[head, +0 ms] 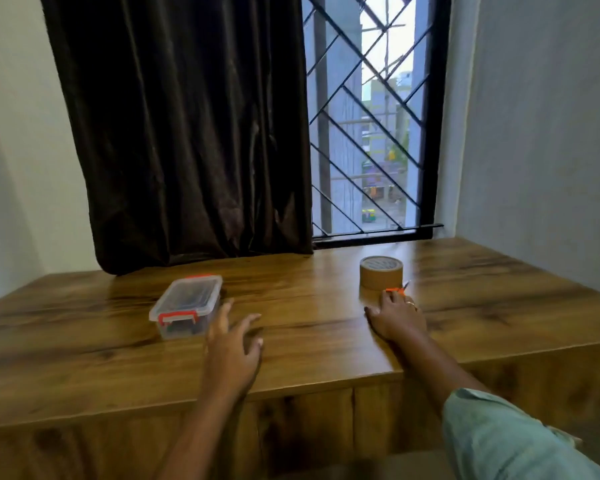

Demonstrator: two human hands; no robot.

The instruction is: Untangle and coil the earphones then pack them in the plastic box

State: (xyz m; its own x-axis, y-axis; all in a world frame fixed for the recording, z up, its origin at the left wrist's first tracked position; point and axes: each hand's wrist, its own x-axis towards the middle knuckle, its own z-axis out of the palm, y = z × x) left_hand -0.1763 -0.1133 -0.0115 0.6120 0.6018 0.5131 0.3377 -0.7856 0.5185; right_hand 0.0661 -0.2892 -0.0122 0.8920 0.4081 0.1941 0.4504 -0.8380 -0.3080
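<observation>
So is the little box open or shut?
Shut. The clear lid lies flat on the plastic box, and the orange clip at its near end is folded down.

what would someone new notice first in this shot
Two bare hands stretch over a wooden table: the left hand reaches open toward a clear plastic box with orange latches, lid on, at centre left. The right hand lies flat, reaching a small orange item in front of a brown tape roll. Behind, a dark curtain covers the left part of a grilled window.
</observation>
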